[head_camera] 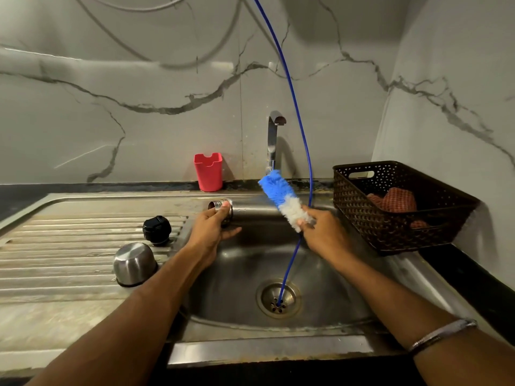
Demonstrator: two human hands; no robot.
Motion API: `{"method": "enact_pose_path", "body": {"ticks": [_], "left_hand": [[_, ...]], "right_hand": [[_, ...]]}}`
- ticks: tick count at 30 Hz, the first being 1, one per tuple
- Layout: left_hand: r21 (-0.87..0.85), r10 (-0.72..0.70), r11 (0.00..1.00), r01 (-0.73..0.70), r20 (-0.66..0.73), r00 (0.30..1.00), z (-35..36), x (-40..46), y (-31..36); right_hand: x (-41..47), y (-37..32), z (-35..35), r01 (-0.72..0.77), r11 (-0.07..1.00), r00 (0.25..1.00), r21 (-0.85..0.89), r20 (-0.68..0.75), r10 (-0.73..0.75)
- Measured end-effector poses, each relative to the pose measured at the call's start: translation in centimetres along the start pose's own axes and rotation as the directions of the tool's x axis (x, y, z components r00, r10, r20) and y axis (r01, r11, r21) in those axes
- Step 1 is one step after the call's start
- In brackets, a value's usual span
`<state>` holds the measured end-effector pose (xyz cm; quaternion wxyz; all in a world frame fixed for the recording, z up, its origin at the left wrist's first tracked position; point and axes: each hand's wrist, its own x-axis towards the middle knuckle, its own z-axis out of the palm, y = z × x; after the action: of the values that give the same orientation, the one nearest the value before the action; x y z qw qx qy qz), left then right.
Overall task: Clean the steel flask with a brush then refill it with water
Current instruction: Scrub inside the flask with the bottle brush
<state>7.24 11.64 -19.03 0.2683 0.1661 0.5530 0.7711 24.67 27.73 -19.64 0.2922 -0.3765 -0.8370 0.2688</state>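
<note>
The steel flask [250,212] lies sideways over the far part of the sink, its open mouth pointing left. My left hand [214,229] grips it round the neck. My right hand [324,232] pinches the white lower end of a blue and white brush [281,197], which slants up to the left beside the flask's base and stays outside the flask. The flask's black stopper [157,229] and steel cup lid [135,263] stand on the ribbed drainboard at the left.
A steel tap [273,140] rises behind the sink [328,299]. A thin blue tube [303,135] hangs from above into the drain [278,299]. A red holder [209,171] stands at the wall. A dark basket [395,207] with a reddish cloth sits on the right.
</note>
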Motion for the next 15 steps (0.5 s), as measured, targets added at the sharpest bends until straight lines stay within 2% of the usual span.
{"method": "enact_pose_path", "body": {"ticks": [4, 7, 9, 11, 13, 15], "left_hand": [[0.051, -0.032, 0.998, 0.032, -0.011, 0.999, 0.1, 0.3, -0.1], [-0.01, -0.051, 0.999, 0.05, -0.073, 0.996, -0.1, 0.1, 0.0], [-0.044, -0.015, 0.999, 0.006, -0.201, 0.979, -0.3, -0.2, 0.4], [-0.016, 0.034, 0.999, -0.042, -0.334, 0.942, -0.4, -0.4, 0.8], [0.007, 0.076, 0.997, -0.079, -0.359, 0.93, -0.5, -0.5, 1.0], [0.008, 0.099, 0.995, -0.101, -0.319, 0.943, -0.4, -0.8, 1.2]], "right_hand": [[-1.5, -2.4, 2.1, 0.14, 0.982, 0.975, 0.129, 0.156, -0.16], [-2.3, -3.2, 2.9, 0.21, 0.97, 0.96, 0.12, 0.165, -0.228], [-1.7, -2.6, 2.2, 0.165, 0.981, 0.98, 0.099, 0.094, -0.174], [-0.8, -1.1, 0.9, 0.054, 0.998, 0.998, 0.035, 0.013, -0.054], [-0.4, 0.2, -0.1, -0.034, 0.999, 0.999, -0.034, -0.029, 0.033], [-0.4, 0.5, -0.1, -0.06, 0.998, 0.998, -0.028, -0.03, 0.059]]}}
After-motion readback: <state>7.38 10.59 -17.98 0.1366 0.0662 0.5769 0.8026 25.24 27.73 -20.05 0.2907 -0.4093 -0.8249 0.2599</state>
